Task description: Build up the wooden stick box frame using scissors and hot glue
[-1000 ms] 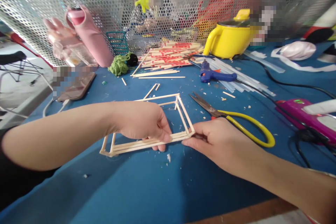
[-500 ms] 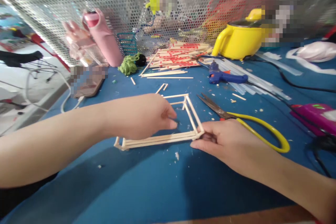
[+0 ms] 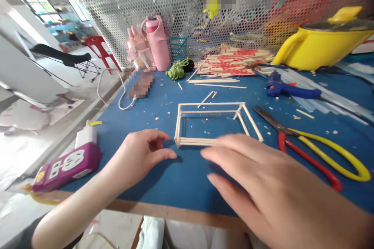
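Observation:
A box-shaped frame of thin wooden sticks [image 3: 212, 104] sits on the blue tabletop [image 3: 163, 190]. My left hand [image 3: 147, 148] is just off the frame's left front corner, with thumb and fingers apart and nothing between them. In front of the frame's right part, my right hand [image 3: 251, 175] has its fingers stretched out and parted from the thumb, slightly blurred. It hides part of the frame's front edge, and I cannot tell if it touches it. Scissors [image 3: 282, 128] with red and yellow handles lie right of the frame, blades open.
Behind lie a pile of sticks with red wrappers [image 3: 230, 62], green yarn [image 3: 178, 69] and a blue glue gun [image 3: 289, 87]. A yellow pot [image 3: 321, 46] and a pink bottle [image 3: 157, 44] stand by the perforated metal screen [image 3: 181, 4]. A purple power strip [image 3: 68, 167] is at the left edge.
My right hand has let go of the frame's right front corner and come nearer. My left hand has drawn back leftward from over the frame. The view has turned left.

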### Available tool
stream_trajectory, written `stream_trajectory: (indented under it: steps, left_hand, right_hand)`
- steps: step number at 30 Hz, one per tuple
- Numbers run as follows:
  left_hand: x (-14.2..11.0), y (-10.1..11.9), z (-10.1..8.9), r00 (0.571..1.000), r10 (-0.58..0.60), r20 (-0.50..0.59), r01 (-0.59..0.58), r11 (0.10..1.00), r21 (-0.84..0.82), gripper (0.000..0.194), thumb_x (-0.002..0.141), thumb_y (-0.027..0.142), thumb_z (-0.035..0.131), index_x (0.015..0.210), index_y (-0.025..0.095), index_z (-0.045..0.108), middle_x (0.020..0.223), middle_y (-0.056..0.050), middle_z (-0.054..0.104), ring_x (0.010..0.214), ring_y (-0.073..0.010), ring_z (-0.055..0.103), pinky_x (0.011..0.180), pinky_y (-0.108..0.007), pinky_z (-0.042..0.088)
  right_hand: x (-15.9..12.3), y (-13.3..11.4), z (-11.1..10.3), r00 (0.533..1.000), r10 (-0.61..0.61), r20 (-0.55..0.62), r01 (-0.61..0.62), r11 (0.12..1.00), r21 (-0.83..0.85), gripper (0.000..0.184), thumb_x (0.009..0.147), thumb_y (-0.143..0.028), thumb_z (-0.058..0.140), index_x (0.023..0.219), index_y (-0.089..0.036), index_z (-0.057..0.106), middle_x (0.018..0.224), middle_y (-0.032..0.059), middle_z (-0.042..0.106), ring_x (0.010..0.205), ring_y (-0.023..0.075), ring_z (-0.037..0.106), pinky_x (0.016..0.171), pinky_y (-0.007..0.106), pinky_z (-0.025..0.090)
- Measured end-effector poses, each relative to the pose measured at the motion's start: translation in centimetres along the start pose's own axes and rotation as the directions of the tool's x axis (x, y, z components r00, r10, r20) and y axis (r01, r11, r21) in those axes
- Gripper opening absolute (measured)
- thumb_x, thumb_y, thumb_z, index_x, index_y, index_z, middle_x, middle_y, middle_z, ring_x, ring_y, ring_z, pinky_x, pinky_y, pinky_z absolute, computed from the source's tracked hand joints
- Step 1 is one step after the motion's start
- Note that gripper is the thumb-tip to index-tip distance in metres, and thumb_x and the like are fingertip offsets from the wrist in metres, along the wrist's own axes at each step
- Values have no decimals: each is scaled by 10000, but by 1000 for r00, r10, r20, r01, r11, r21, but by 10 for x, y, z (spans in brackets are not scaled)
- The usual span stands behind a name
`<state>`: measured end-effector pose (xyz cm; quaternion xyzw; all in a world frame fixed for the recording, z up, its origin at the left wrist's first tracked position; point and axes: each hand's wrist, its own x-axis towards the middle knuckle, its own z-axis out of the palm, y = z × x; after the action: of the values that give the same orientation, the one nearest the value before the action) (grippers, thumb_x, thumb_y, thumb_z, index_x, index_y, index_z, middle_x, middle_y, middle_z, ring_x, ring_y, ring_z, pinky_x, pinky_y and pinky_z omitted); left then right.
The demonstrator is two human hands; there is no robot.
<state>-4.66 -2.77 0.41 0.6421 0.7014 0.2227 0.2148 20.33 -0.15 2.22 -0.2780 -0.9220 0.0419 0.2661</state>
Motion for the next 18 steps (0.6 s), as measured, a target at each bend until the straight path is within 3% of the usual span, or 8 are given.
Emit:
stream_trajectory:
  steps: [2,5,12,18]
  left_hand:
    - [0,7,8,994,85,-66,-80,994,72,362,700,541,674,862,219,703,658,23,645,565,-129,551,563,-241,417]
    - [-1,13,16,978,180,-108,-169,980,108,284,732,478,680,845,219,708,646,27,648,550,-120,547,552,-227,400]
    - [1,10,30,936,298,-189,-278,952,125,160,803,354,646,778,214,718,604,34,653,506,-101,540,539,-208,404]
    - [1,11,31,935,289,-205,-269,956,119,146,807,346,643,786,229,728,632,40,689,517,-101,578,549,-202,424]
  right_hand:
    - [25,-3,13,998,-37,43,39,998,-41,185,869,-192,523,1024,-189,624,1053,89,658,915,237,599,767,378,473]
    - [40,7,32,992,-90,93,95,994,-48,230,892,-188,521,1101,-180,615,1104,86,660,986,257,583,820,421,445]
    - [32,19,45,982,-57,182,48,997,53,251,937,-192,465,1130,-193,626,1014,49,705,930,212,621,802,388,439]
    - [30,22,51,989,-73,129,46,978,202,283,910,-124,488,1154,-129,631,1099,71,691,995,191,622,900,335,471]
